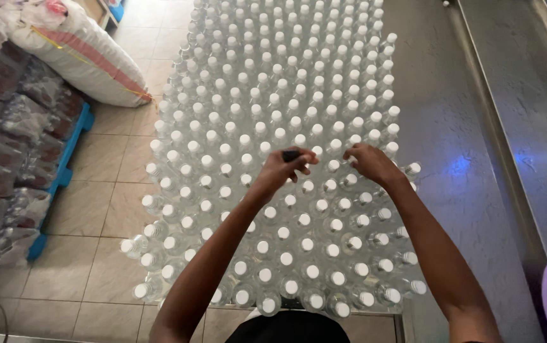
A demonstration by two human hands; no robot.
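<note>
Crowding the steel table (pixel 451 127), clear plastic bottles (pixel 273 82) with white caps stand upright in tight rows (hundreds, by the look). Left of it, shrink-wrapped packs (pixel 13 159) sit stacked on a blue pallet (pixel 64 171), with a white and pink sack (pixel 76 51) lying behind them. Tiled floor (pixel 102 209) runs open between pallet and table. The left hand (pixel 283 166) pinches a small dark object (pixel 291 154) above the bottles; the right hand (pixel 369 162), fingers curled narrow, touches a bottle cap (pixel 350 162) just beside it.
</note>
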